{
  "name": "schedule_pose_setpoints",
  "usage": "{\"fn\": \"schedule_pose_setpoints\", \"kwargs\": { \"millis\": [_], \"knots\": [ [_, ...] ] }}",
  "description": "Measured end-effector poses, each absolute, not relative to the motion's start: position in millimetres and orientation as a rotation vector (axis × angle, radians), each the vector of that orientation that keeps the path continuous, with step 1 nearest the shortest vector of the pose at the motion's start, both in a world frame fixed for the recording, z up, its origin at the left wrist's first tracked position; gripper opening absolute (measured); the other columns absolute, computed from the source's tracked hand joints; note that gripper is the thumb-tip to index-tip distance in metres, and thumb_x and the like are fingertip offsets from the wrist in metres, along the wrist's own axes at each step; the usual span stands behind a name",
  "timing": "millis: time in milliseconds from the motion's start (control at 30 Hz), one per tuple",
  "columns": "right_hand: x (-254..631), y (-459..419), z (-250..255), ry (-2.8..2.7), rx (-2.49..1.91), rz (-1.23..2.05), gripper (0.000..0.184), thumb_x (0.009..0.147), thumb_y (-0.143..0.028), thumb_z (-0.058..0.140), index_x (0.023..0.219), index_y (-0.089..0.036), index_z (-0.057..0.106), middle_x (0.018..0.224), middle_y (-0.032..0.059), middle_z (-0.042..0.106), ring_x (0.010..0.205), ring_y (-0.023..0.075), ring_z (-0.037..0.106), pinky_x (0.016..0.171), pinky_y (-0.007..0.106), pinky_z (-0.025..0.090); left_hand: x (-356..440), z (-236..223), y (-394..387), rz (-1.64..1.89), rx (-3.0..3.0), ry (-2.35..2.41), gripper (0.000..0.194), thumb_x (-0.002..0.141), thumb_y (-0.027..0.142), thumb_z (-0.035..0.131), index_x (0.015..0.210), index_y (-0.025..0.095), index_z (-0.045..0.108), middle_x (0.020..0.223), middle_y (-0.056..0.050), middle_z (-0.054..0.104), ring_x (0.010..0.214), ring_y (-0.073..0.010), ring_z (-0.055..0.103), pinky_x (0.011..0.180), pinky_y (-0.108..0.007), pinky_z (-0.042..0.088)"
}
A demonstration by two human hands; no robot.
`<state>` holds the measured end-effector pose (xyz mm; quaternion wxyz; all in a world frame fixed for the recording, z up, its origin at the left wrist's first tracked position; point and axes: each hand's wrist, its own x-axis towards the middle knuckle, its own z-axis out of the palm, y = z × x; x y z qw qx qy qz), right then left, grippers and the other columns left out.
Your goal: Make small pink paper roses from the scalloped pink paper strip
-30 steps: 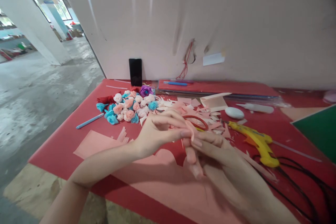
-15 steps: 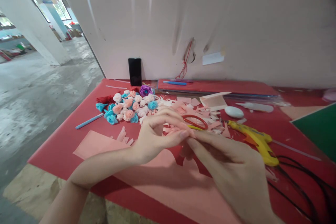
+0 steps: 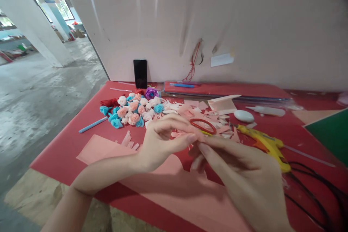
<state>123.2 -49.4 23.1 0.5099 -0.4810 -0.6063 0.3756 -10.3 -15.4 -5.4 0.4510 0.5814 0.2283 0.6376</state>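
My left hand (image 3: 160,143) is closed in a pinch, thumb against fingers. Its fingertips meet those of my right hand (image 3: 239,174), which is pinched too. Between them shows a small piece of pink paper (image 3: 200,137), mostly hidden by the fingers, so its shape cannot be made out. Just behind the fingertips lie scissors with red and yellow handles (image 3: 203,126), among pink paper scraps (image 3: 187,110). Under both hands a large pink paper sheet (image 3: 174,188) with a cut, curved edge spreads over the red table (image 3: 65,152).
Paper roses (image 3: 133,107) in pink, white and blue are heaped at the left, near a blue pen (image 3: 92,124). A black phone (image 3: 140,74) leans on the white panel. To the right are a yellow glue gun (image 3: 265,141) with cables, a white oval object (image 3: 243,116) and a bottle (image 3: 269,111).
My right hand has shifted slightly right and its lower fingers have spread a little. Both hands keep their fingertips together; the left hand has barely moved.
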Motion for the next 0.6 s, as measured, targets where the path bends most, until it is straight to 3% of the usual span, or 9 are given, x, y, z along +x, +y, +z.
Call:
{"fn": "schedule_pose_setpoints", "kwargs": {
  "millis": [167,600],
  "knots": [
    [121.0,-52.3,24.7,-1.405,-1.138,0.949,0.017,0.076,-0.021,0.060,0.061,-0.023,0.067,0.047,-0.0033,0.061,0.040,0.0092,0.054,0.042,0.017,0.049,-9.2,-2.4,-17.1,1.575,1.435,0.630,0.007,0.074,0.025,0.072,0.067,0.022,0.074,0.068,-0.002,0.067,0.068,-0.0127,0.060,0.070,-0.029,0.054],
    [117.7,-55.4,23.0,-1.279,-1.092,1.068,0.013,0.075,-0.021,0.062,0.065,-0.024,0.068,0.049,-0.0044,0.060,0.042,0.0079,0.053,0.044,0.015,0.051,-9.7,-6.0,-18.0,1.554,1.389,0.598,0.013,0.071,0.016,0.074,0.074,0.029,0.076,0.068,0.000,0.068,0.068,-0.0107,0.059,0.069,-0.025,0.052]
  ]
}}
